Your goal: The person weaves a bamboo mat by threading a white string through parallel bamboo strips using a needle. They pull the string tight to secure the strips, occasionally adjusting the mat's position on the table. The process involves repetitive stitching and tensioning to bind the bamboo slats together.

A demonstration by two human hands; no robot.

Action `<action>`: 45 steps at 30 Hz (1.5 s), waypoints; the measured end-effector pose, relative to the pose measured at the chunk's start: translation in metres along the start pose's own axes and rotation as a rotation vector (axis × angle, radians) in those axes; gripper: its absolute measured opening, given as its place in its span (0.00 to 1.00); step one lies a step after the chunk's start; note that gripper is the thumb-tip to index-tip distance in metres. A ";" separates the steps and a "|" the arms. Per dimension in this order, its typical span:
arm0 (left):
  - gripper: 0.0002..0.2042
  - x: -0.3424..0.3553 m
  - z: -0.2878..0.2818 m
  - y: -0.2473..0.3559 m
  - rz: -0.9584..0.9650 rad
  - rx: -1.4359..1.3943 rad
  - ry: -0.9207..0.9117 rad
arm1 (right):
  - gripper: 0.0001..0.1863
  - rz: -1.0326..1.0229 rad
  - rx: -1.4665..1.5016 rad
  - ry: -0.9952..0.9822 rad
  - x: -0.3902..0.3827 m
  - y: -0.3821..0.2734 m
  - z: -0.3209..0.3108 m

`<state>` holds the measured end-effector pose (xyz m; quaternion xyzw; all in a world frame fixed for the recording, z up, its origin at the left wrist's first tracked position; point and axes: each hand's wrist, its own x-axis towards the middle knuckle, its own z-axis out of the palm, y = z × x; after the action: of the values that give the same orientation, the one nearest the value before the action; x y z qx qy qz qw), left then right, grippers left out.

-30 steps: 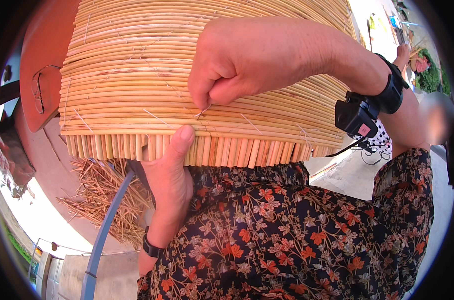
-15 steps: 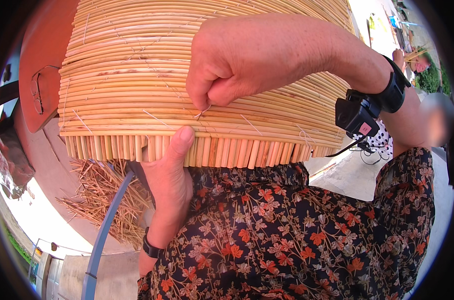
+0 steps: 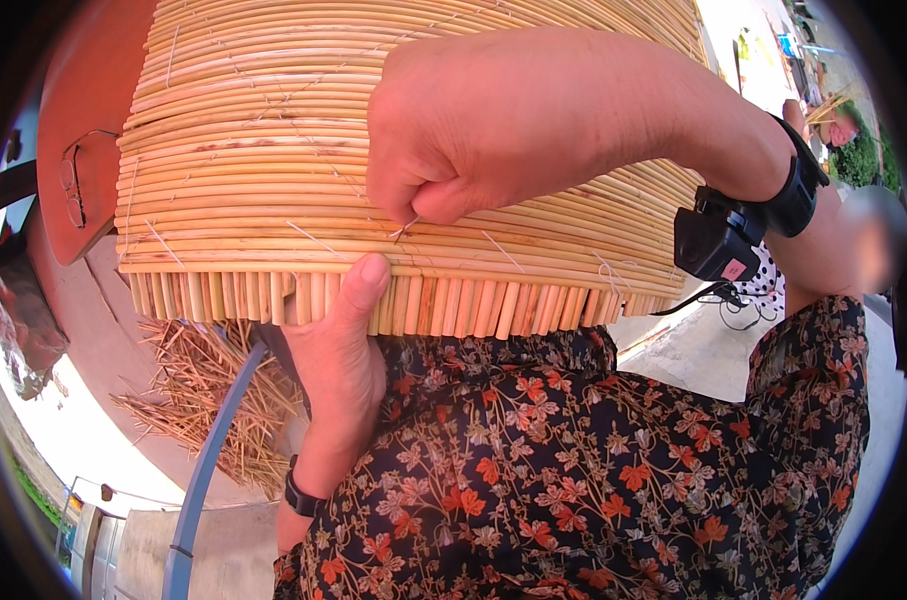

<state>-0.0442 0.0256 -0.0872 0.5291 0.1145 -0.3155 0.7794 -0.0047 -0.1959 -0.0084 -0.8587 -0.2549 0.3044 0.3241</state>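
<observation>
A mat of pale reeds [image 3: 254, 170], stitched with white thread, has a row of short upright reed ends along its near edge. My left hand [image 3: 339, 355] grips this edge, thumb on top and fingers hidden underneath. Just above that thumb, my right hand [image 3: 484, 130] is in a tight pinch on a thin needle-like piece [image 3: 402, 233] with white thread, low on the mat's face. A black strapped device [image 3: 719, 240] sits on my right wrist.
A red board [image 3: 79, 80] at left holds eyeglasses [image 3: 74, 185]. A blue-grey bar [image 3: 209, 455] runs beside a heap of reed scraps [image 3: 204, 400]. At right are a person [image 3: 839, 130] with reeds, another person close by [image 3: 869, 245], and polka-dot fabric [image 3: 764, 275].
My right hand has shifted slightly to the left, still pinched at the same stitch, and its wrist has tilted a little. My left hand has stayed in place on the edge.
</observation>
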 end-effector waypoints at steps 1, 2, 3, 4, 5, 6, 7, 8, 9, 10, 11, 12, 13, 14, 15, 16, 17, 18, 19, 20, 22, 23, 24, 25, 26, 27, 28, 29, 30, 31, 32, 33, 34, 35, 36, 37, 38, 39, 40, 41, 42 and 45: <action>0.34 -0.001 -0.001 0.000 0.000 0.001 0.010 | 0.06 0.010 -0.083 -0.034 0.003 -0.003 -0.003; 0.34 -0.001 -0.001 0.001 0.001 0.002 0.021 | 0.07 0.013 -0.100 -0.015 0.005 -0.007 -0.004; 0.34 0.000 0.000 0.000 0.007 -0.002 0.003 | 0.07 0.046 -0.118 0.013 0.001 -0.014 -0.003; 0.34 0.001 0.002 0.000 0.014 -0.006 -0.015 | 0.07 0.078 -0.136 0.040 -0.002 -0.019 -0.003; 0.35 0.002 0.003 0.000 0.019 -0.010 -0.033 | 0.08 -0.040 -0.040 0.258 -0.016 -0.011 0.011; 0.34 0.002 0.002 -0.001 0.011 -0.002 -0.023 | 0.08 -0.112 -0.013 0.358 -0.021 -0.012 0.018; 0.33 0.002 -0.001 -0.002 0.001 0.006 -0.016 | 0.08 -0.124 -0.020 0.367 -0.024 -0.011 0.021; 0.32 0.002 -0.005 -0.004 -0.009 0.014 -0.010 | 0.08 -0.117 -0.036 0.347 -0.025 -0.011 0.023; 0.30 0.001 -0.009 -0.005 -0.022 -0.014 -0.010 | 0.08 -0.115 -0.053 0.322 -0.025 -0.013 0.022; 0.29 0.000 -0.014 -0.006 -0.036 -0.042 -0.011 | 0.08 -0.115 -0.063 0.304 -0.024 -0.016 0.023; 0.28 0.000 -0.021 -0.010 -0.056 -0.077 -0.020 | 0.08 -0.109 -0.074 0.286 -0.022 -0.018 0.023; 0.27 0.000 -0.027 -0.013 -0.062 -0.093 -0.040 | 0.08 -0.109 -0.090 0.271 -0.020 -0.020 0.024; 0.26 -0.001 -0.033 -0.016 -0.067 -0.109 -0.059 | 0.08 -0.107 -0.100 0.257 -0.018 -0.020 0.024; 0.25 -0.002 -0.035 -0.017 -0.073 -0.123 -0.080 | 0.08 -0.105 -0.112 0.246 -0.016 -0.021 0.024; 0.24 -0.002 -0.034 -0.016 -0.064 -0.093 -0.079 | 0.08 -0.104 -0.127 0.234 -0.014 -0.020 0.023; 0.23 -0.001 -0.031 -0.014 -0.050 -0.065 -0.076 | 0.08 -0.101 -0.148 0.220 -0.012 -0.021 0.022; 0.23 -0.001 -0.027 -0.011 -0.036 -0.037 -0.073 | 0.08 -0.096 -0.168 0.204 -0.009 -0.020 0.021; 0.23 -0.001 -0.020 -0.006 -0.037 -0.012 -0.047 | 0.08 -0.091 -0.186 0.188 -0.005 -0.021 0.021; 0.23 0.001 -0.012 -0.002 -0.037 0.012 -0.022 | 0.08 -0.081 -0.205 0.172 -0.001 -0.021 0.022; 0.23 0.001 -0.007 0.001 -0.037 0.036 0.003 | 0.09 -0.074 -0.233 0.153 0.004 -0.022 0.020; 0.22 0.000 -0.007 0.005 -0.097 0.007 -0.012 | 0.09 -0.064 -0.263 0.135 0.010 -0.022 0.019; 0.22 0.000 -0.008 0.007 -0.127 -0.008 -0.019 | 0.09 -0.063 -0.271 0.130 0.012 -0.021 0.017; 0.22 0.000 -0.016 0.013 -0.248 0.155 -0.047 | 0.09 -0.064 -0.265 0.128 0.012 -0.020 0.017; 0.22 -0.001 -0.030 0.024 -0.372 0.319 -0.081 | 0.09 -0.058 -0.258 0.128 0.010 -0.018 0.016; 0.21 -0.003 -0.043 0.033 -0.496 0.483 -0.115 | 0.09 -0.054 -0.246 0.132 0.006 -0.016 0.015; 0.20 -0.010 -0.055 0.039 -0.145 0.800 -0.190 | 0.09 -0.050 -0.227 0.143 0.002 -0.014 0.013; 0.20 -0.020 -0.069 0.041 0.222 1.097 -0.259 | 0.09 -0.049 -0.221 0.145 -0.002 -0.014 0.011; 0.19 -0.024 -0.075 0.042 0.608 1.371 -0.328 | 0.09 -0.035 -0.220 0.138 -0.004 -0.015 0.008; 0.19 -0.020 -0.068 0.043 1.003 1.393 -0.248 | 0.09 -0.024 -0.238 0.128 -0.004 -0.017 0.007; 0.19 -0.014 -0.055 0.045 1.199 1.469 -0.241 | 0.09 0.008 -0.251 0.104 -0.004 -0.022 0.006; 0.18 -0.007 -0.039 0.046 1.402 1.534 -0.230 | 0.09 0.043 -0.282 0.080 -0.004 -0.027 0.003; 0.18 -0.001 -0.029 0.050 1.594 1.628 -0.183 | 0.09 0.037 -0.311 0.052 0.003 -0.030 -0.002; 0.18 0.006 -0.023 0.052 1.573 1.641 -0.243 | 0.08 0.035 -0.342 0.024 0.007 -0.031 -0.005; 0.18 0.015 -0.018 0.054 1.568 1.608 -0.305 | 0.08 0.033 -0.323 -0.005 0.009 -0.034 -0.011; 0.18 0.021 -0.012 0.056 1.570 1.588 -0.376 | 0.08 0.027 -0.301 -0.018 0.007 -0.031 -0.018; 0.18 0.024 -0.006 0.061 1.584 1.572 -0.428 | 0.09 0.020 -0.280 -0.033 0.004 -0.033 -0.024; 0.17 0.026 -0.001 0.070 1.594 1.557 -0.479 | 0.08 0.114 -0.222 -0.063 -0.003 -0.037 -0.032; 0.17 0.023 0.004 0.077 1.600 1.564 -0.502 | 0.07 0.126 -0.151 -0.024 -0.008 -0.037 -0.034; 0.17 0.025 0.011 0.087 1.703 1.531 -0.521 | 0.07 0.171 -0.080 0.029 -0.018 -0.037 -0.036; 0.17 0.025 0.019 0.100 1.745 1.509 -0.547 | 0.06 0.210 -0.008 0.081 -0.028 -0.039 -0.040; 0.18 0.028 0.026 0.117 1.791 1.490 -0.580 | 0.09 0.280 0.019 0.076 -0.035 -0.047 -0.053; 0.20 0.021 0.053 0.174 1.907 1.477 -0.688 | 0.08 0.139 0.381 0.130 -0.053 -0.047 -0.094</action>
<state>0.0703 0.0116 0.0546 0.6014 -0.7263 0.2626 0.2045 0.0123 -0.2358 0.1006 -0.8153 -0.1113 0.3125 0.4746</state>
